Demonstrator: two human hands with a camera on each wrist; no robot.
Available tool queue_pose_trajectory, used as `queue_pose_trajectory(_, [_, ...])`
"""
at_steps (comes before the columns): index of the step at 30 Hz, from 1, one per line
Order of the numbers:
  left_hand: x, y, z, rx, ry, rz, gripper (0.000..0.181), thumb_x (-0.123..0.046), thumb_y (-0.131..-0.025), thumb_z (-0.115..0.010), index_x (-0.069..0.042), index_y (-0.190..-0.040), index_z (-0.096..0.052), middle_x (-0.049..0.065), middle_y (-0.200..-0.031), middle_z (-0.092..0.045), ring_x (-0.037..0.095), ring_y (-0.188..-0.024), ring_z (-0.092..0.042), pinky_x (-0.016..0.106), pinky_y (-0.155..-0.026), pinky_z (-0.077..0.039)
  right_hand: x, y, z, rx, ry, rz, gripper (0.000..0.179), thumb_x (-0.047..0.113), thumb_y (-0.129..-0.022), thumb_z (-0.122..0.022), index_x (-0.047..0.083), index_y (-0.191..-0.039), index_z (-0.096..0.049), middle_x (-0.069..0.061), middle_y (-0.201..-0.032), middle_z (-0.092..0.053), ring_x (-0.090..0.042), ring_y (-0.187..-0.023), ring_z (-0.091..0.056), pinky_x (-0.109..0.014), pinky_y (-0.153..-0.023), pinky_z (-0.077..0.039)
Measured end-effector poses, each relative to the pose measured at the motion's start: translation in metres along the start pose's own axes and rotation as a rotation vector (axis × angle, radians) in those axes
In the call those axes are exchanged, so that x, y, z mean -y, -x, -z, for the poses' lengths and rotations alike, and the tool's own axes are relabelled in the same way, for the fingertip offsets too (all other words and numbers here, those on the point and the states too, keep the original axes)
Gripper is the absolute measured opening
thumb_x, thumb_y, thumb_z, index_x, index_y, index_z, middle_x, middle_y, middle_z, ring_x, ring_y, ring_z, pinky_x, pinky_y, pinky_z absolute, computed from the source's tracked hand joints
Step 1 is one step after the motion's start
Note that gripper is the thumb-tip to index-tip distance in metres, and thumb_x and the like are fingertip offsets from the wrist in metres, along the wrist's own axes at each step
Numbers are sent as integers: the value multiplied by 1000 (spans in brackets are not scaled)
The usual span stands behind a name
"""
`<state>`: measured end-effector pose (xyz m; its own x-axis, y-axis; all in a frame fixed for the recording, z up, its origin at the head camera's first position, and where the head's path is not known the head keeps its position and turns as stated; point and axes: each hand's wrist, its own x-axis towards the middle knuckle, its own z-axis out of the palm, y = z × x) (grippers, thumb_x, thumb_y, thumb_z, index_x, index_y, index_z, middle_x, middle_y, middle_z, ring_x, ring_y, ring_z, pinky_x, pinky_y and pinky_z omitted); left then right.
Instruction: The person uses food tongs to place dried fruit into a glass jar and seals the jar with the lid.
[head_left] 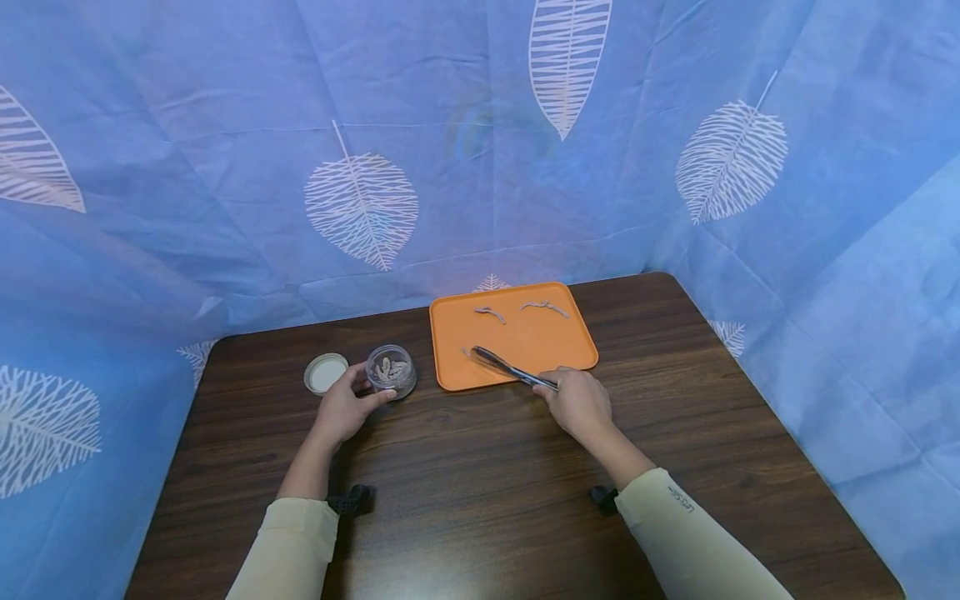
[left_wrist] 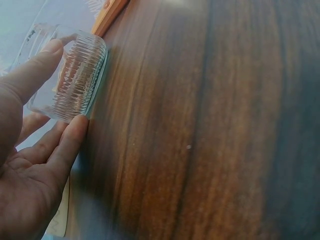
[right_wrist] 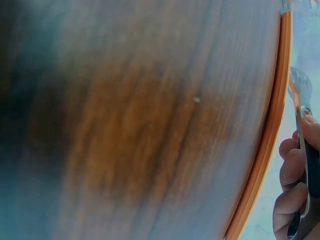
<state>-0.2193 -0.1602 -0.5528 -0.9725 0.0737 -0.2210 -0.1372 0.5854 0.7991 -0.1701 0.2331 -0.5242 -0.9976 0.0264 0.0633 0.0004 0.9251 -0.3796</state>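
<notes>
My left hand [head_left: 345,408] grips a clear glass jar [head_left: 405,388] standing on the table, thumb on the near side and fingers on the left. Pale, thin, twisted pieces [head_left: 390,368] lie inside it; the left wrist view shows the jar's ribbed lower wall [left_wrist: 82,80]. With my right hand [head_left: 579,404] I hold metal tongs [head_left: 510,367] with a dark handle, tips low over the left part of an orange tray [head_left: 536,342]. Whether anything sits between the tips, I cannot tell. Thin greyish branched pieces [head_left: 546,307] lie toward the tray's back, one [head_left: 491,314] left of the others.
A round lid [head_left: 326,373] with a white inside lies left of the jar. The dark wooden table [head_left: 480,500] has rounded corners. Blue cloth [head_left: 480,183] with white leaf prints hangs behind it and at both sides.
</notes>
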Motion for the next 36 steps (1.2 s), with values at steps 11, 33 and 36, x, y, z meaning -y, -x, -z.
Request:
queue_pose_trajectory(11, [-2, 0, 0, 2, -2, 1, 87, -44, -99, -82, -13, -168, -39, 22, -167, -49, 41, -152, -52, 57, -119, -51, -4, -1, 0, 3, -8, 0, 30, 37, -100, -80, 22, -125, -84, -2, -110, -83, -17, -72, -65, -28, -55, -45])
queue_pose_trajectory(33, [-3, 3, 0, 3, -13, 2, 87, -44, -99, -81, -12, -168, -39, 24, -164, -52, 42, -151, -53, 58, -117, -53, 17, 0, 15, -47, -50, 61, 31, 39, -99, -79, 22, -124, -84, 1, -94, -80, -13, -65, -56, -27, -53, -42])
queue_pose_trajectory(36, [-4, 2, 0, 2, -14, 5, 87, -44, -99, -81, -12, -168, -38, 23, -164, -52, 42, -151, -53, 58, -117, -53, 22, 1, 17, -49, -44, 70, 31, 40, -99, -79, 22, -123, -84, 1, -96, -81, -13, -67, -58, -27, -54, -42])
